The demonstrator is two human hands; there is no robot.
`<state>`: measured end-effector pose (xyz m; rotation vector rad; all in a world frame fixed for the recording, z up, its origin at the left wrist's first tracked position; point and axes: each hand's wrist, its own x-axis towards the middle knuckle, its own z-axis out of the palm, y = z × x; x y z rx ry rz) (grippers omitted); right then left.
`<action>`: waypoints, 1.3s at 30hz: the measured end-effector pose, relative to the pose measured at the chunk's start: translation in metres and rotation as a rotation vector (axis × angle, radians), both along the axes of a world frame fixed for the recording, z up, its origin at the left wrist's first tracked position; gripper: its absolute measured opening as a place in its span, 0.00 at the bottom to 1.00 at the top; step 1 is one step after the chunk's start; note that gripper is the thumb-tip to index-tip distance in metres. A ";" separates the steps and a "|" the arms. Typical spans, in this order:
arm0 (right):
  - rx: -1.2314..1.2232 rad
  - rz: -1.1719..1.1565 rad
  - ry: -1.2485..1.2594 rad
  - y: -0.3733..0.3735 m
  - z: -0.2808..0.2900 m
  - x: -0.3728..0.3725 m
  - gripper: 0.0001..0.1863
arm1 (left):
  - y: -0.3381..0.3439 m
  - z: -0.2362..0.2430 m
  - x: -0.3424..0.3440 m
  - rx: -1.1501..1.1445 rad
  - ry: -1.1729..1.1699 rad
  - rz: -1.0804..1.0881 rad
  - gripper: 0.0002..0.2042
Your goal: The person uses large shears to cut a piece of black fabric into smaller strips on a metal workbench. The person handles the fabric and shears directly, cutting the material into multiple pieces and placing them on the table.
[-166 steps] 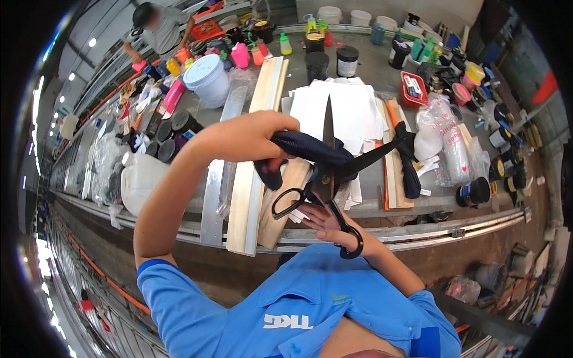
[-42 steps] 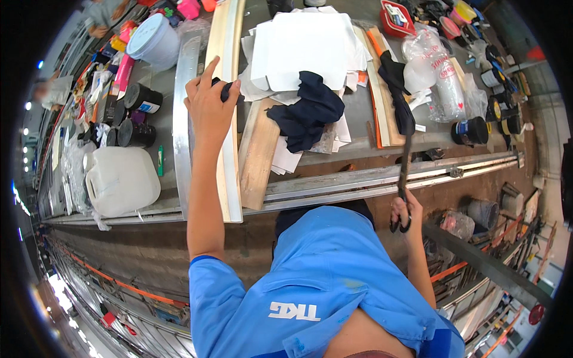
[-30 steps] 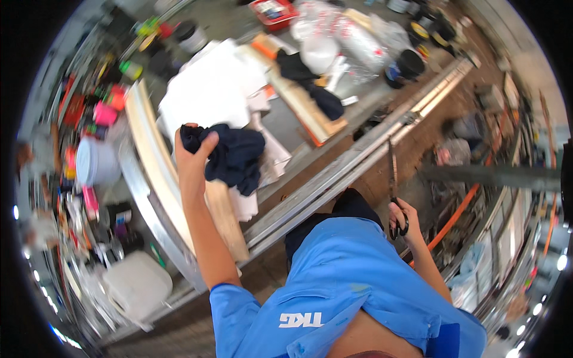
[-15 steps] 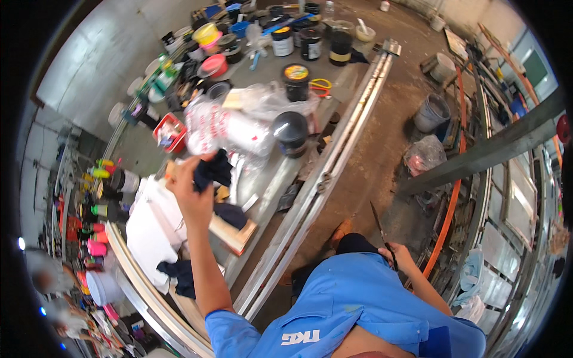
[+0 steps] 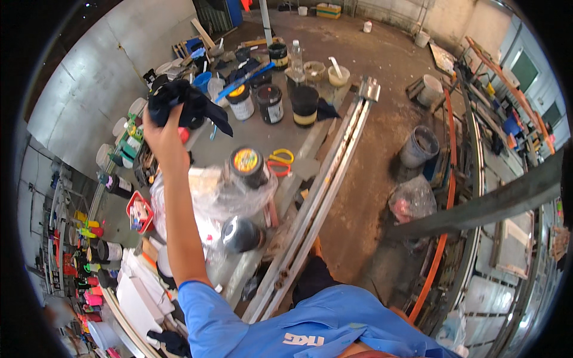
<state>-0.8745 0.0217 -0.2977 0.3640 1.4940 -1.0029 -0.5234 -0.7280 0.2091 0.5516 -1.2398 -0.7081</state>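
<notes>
My left arm reaches far out over the cluttered bench. My left hand [image 5: 160, 132] is closed on a dark navy cloth [image 5: 185, 102], which hangs off to the right of the fingers. Behind the cloth stand a blue cup [image 5: 202, 82] and black-lidded jars, partly covered by it. Under my forearm lies crumpled clear plastic wrapping [image 5: 221, 194], with a dark round-lidded jar [image 5: 243, 233] by it. My right hand is out of sight beyond my blue shirt.
Yellow-and-red-handled scissors [image 5: 280, 162] lie beside a black jar with a colourful lid [image 5: 249, 167]. A long metal rail [image 5: 322, 197] edges the bench. On the floor to the right are a grey bucket [image 5: 419, 147] and a slanting metal beam [image 5: 477, 203].
My left hand has carried the dark cloth up and away toward the bench's far side. My right hand, earlier gripping a long thin knife-like blade, has dropped from view.
</notes>
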 end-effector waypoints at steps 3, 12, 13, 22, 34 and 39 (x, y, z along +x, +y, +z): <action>0.289 0.507 0.267 -0.099 0.048 -0.010 0.17 | -0.098 0.000 -0.044 0.018 0.065 0.154 0.13; 0.099 0.562 0.413 -0.303 0.114 -0.048 0.17 | -0.390 -0.089 -0.068 0.497 -0.247 0.330 0.48; 0.093 0.548 0.416 -0.306 0.117 -0.049 0.17 | -0.381 -0.104 -0.080 0.480 -0.277 0.250 0.49; -0.001 0.841 0.343 -0.275 0.093 -0.075 0.17 | -0.209 -0.086 0.103 0.372 -0.732 0.216 0.17; -0.151 1.125 0.238 -0.221 0.098 -0.123 0.17 | 0.376 -0.061 0.417 1.237 -0.928 0.802 0.18; -0.538 1.138 0.384 -0.254 0.154 -0.067 0.20 | 0.527 -0.165 0.470 1.498 -0.736 1.059 0.19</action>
